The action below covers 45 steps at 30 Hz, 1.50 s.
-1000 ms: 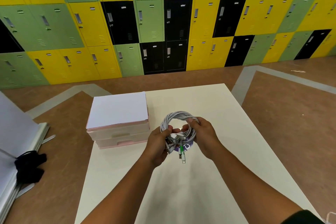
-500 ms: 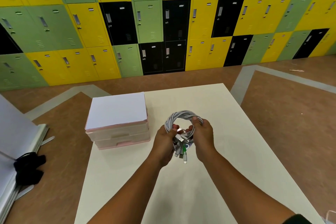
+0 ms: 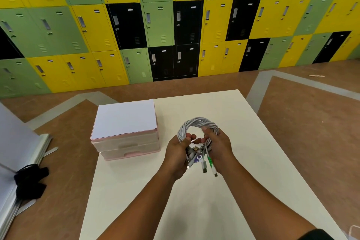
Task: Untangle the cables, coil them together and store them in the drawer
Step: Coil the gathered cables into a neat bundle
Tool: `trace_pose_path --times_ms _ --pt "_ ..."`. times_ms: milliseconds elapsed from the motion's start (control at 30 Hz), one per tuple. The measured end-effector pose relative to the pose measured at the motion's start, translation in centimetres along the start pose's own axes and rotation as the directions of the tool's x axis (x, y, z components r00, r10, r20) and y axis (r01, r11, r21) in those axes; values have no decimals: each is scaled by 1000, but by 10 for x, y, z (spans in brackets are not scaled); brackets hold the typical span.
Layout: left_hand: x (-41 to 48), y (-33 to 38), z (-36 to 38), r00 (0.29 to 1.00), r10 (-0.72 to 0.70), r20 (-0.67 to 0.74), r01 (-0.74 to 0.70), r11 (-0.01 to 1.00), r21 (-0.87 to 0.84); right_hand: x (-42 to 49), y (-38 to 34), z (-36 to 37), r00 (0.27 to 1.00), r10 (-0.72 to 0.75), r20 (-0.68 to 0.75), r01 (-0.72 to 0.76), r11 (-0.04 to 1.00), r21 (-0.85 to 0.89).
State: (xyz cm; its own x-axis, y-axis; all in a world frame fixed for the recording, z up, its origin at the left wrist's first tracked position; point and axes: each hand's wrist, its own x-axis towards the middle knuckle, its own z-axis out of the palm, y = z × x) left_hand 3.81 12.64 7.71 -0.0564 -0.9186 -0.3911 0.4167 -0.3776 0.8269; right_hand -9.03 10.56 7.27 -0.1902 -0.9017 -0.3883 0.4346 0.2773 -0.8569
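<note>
1. The cable coil (image 3: 198,122) is held up over the middle of the worktop (image 3: 257,161). It is a tidy grey-white ring, and its open loop faces away from the person.
2. The left hand (image 3: 178,155) has its grip closed round the coil's left side, fingers curled over the strands.
3. The right hand (image 3: 220,150) has its grip closed round the right side, with the thumb lying across the upper strands.
4. The plug ends (image 3: 204,163) dangle loose from the bottom of the coil between the two palms. One has a green collar.
5. The drawer unit (image 3: 128,147) stands near the worktop's far-left corner, just left of the hands, close to the left edge. Both drawers are shut, and a white sheet (image 3: 124,118) lies on top.
6. The worktop surface runs from the hands out to its slanting right edge, and back toward the person under both forearms.
7. Past the edges is brown floor (image 3: 311,122), with the lockers (image 3: 155,25) well back. White boards (image 3: 15,142) and a black bundle (image 3: 29,181) lie at the left, apart from the worktop.
</note>
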Motion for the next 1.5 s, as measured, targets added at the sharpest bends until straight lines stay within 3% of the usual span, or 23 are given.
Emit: trace_pose_path --times_ms 67,333,433,600,933,1100,1333,1500 --pt "1 0 1 1000 9 1 -9 999 -30 -5 -2 2 997 -40 71 43 999 -32" --pt "7 0 -1 998 26 -50 -30 997 -71 -2 8 7 995 -101 15 102 992 -75" --pt "6 -2 -5 997 27 -72 -32 997 -68 1 13 4 993 -116 14 117 975 -188" --pt "12 -4 -16 996 69 -64 -58 986 158 8 16 -7 981 -196 1 175 870 -462" --pt "20 -15 -28 953 195 -230 -116 941 317 9 32 -4 940 -339 42 275 679 -681" --pt "26 -16 -36 944 236 -233 -128 907 400 17 36 -4 943 -326 74 275 632 -725" --pt "41 -24 -54 897 339 -285 -166 854 494 36 45 -10 977 -212 41 183 716 -673" --pt "52 -39 -63 890 316 -329 -74 812 579 50 60 -16 986 -165 7 121 693 -711"
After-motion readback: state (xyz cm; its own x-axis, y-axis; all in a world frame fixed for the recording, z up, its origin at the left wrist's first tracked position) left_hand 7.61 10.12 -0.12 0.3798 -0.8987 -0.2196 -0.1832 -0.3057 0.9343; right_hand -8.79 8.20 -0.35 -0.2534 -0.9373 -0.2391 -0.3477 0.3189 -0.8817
